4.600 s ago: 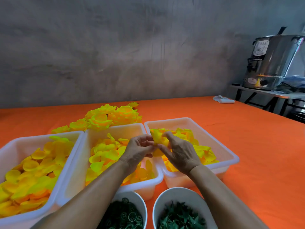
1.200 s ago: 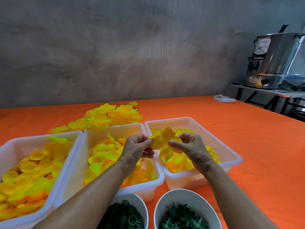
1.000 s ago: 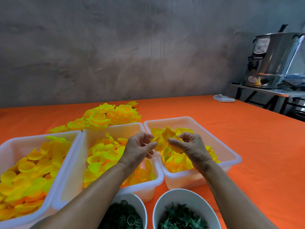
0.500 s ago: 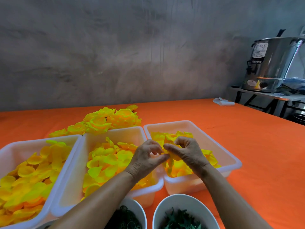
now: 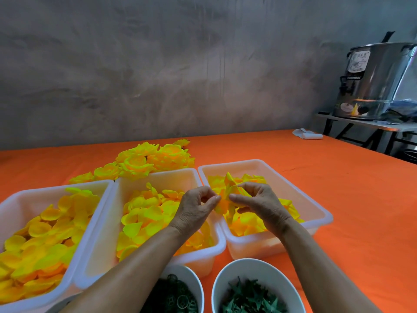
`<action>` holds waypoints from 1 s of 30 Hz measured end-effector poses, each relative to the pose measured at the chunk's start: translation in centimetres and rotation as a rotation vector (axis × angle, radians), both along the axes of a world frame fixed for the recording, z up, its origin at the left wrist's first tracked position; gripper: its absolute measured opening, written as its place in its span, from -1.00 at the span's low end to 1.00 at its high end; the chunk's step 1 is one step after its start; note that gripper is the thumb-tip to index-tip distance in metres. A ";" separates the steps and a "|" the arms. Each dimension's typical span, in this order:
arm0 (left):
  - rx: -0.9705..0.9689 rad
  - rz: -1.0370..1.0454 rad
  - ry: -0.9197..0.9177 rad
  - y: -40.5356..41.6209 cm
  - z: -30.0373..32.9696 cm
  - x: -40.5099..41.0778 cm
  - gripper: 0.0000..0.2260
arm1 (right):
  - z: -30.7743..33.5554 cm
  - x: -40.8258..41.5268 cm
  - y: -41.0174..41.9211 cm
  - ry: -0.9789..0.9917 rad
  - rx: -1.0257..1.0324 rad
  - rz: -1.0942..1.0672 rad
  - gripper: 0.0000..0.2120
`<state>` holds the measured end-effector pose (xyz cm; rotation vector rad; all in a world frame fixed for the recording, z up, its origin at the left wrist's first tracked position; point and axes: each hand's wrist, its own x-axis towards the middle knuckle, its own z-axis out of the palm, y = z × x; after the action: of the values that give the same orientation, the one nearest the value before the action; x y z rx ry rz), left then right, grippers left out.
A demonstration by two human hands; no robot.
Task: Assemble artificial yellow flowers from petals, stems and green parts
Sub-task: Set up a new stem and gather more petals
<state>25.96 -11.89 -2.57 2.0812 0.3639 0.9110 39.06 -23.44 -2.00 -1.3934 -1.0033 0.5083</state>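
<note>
Raised again from the right tray (image 5: 320, 219), your left hand (image 5: 195, 210) and right hand (image 5: 259, 203) both pinch one yellow petal piece (image 5: 226, 198) between curled fingertips.

Both hands meet above the right white tray (image 5: 316, 213): the left hand (image 5: 195, 210) and right hand (image 5: 259, 203) each pinch a yellow petal piece (image 5: 226, 197). Left of that tray, two more trays hold petals.

Left tray (image 5: 20, 201) and both bowls, (image 5: 191, 276) and (image 5: 255, 266), cut off by frame edges. Steel urn (image 5: 374, 80) clipped at right; its label unreadable. Forearms hide part of the middle tray (image 5: 158, 177).
</note>
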 end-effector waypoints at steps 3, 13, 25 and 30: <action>0.012 0.015 -0.030 -0.1 0.1 0.0 -0.91 | -0.1 0.2 -0.1 0.043 0.020 -0.012 -0.94; 0.018 -0.023 -0.042 -0.7 0.3 0.0 -0.80 | 0.1 -0.6 0.2 -0.178 0.067 -0.089 -0.67; -0.270 -0.110 -0.039 -0.5 0.6 -0.2 -0.94 | 0.2 -1.2 0.3 -0.371 -0.043 -0.032 -0.68; -0.324 -0.071 -0.039 -0.1 0.5 -0.2 -0.98 | 0.7 -0.8 -0.2 -0.171 -0.071 0.115 -0.64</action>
<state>25.73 -11.99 -2.11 1.7661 0.3868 0.7922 38.24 -23.65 -1.28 -1.4673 -1.2193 0.5201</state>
